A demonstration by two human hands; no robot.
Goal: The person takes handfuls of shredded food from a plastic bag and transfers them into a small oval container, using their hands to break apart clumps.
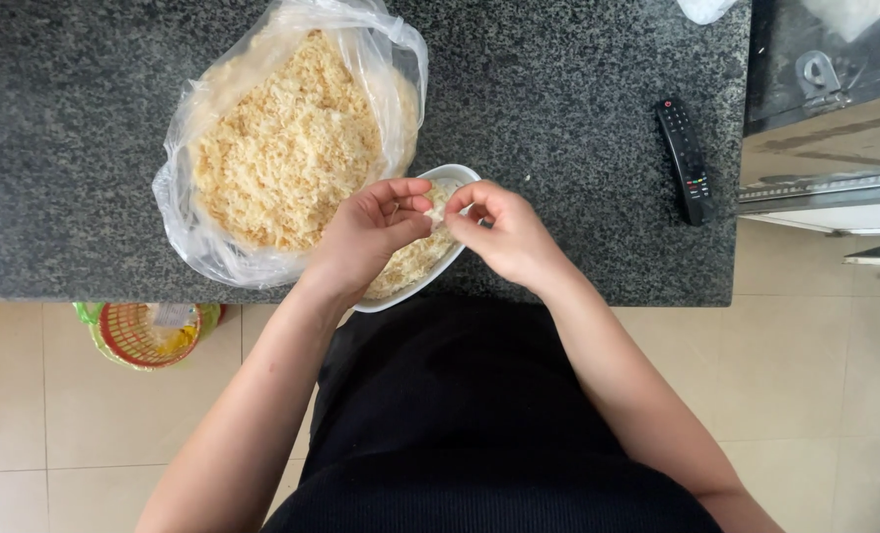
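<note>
The person stands at a dark speckled granite tabletop [578, 118] and looks straight down at both hands, which meet over a white oval dish [458, 176] set at the near edge. The left hand [366, 237] and the right hand [504, 235] come together fingertip to fingertip, and between them they pinch a small pale piece [438, 215], probably a clove or a bit of the same pale stuff that fills the dish; it is too small to tell which. Each grip is closed on that piece, thumb against forefinger, the left from the left side and the right from the right, so the piece lies directly between the two hands and just above the dish. Neither hand is clearly nearer to it; both touch it.

The dish holds a heap of pale yellowish crumbs, partly hidden under the left hand. Its long axis runs on a slant, from the far right down to the near left. Just beside it, to the far left and touching or nearly so, lies an open clear plastic bag [179, 197] full of the same crumbs. A black remote control [685, 158] lies well apart to the right. On the tiled floor below the tabletop stands a coloured woven basket [144, 336].
</note>
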